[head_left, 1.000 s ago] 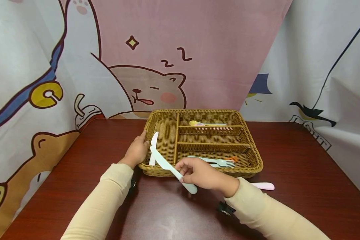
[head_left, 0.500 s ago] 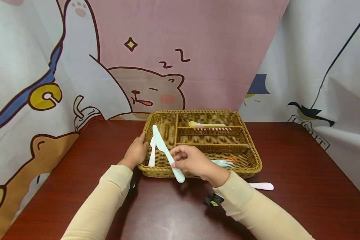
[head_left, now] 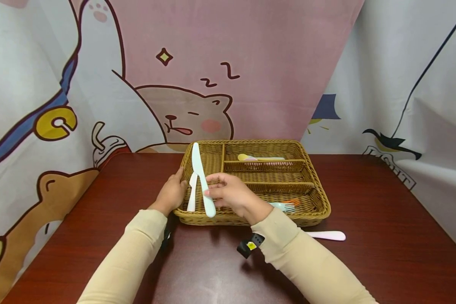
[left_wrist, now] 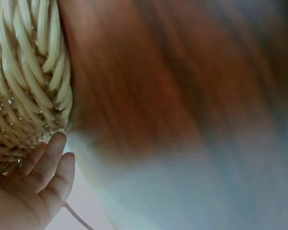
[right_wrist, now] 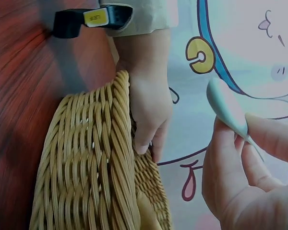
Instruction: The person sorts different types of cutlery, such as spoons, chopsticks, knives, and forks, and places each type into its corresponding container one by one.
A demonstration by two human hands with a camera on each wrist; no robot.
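A brown wicker basket (head_left: 201,219) with dividers stands on the table. My right hand (head_left: 235,196) pinches a light green knife (head_left: 208,202) between thumb and fingers, above the basket's left compartment, blade pointing away. A white knife (head_left: 192,197) lies in that long compartment, partly behind the green one. My left hand (head_left: 171,192) holds the basket's left side, thumb at the rim. In the left wrist view, its fingers (left_wrist: 50,158) lie against the outer wicker wall. The right wrist view shows the end of the green knife (right_wrist: 225,108) in my fingertips.
A pale blue fork (head_left: 283,207) and something orange (head_left: 294,202) lie in the front right compartment, partly hidden by my right hand. A yellow spoon (head_left: 244,157) and other pieces occupy the back compartment. A pink handle (head_left: 328,235) lies on the table, in front of the basket.
My right hand has moved left and away from me with the green knife, which has turned more upright in view over the left compartment. The left hand stays at the basket's side.
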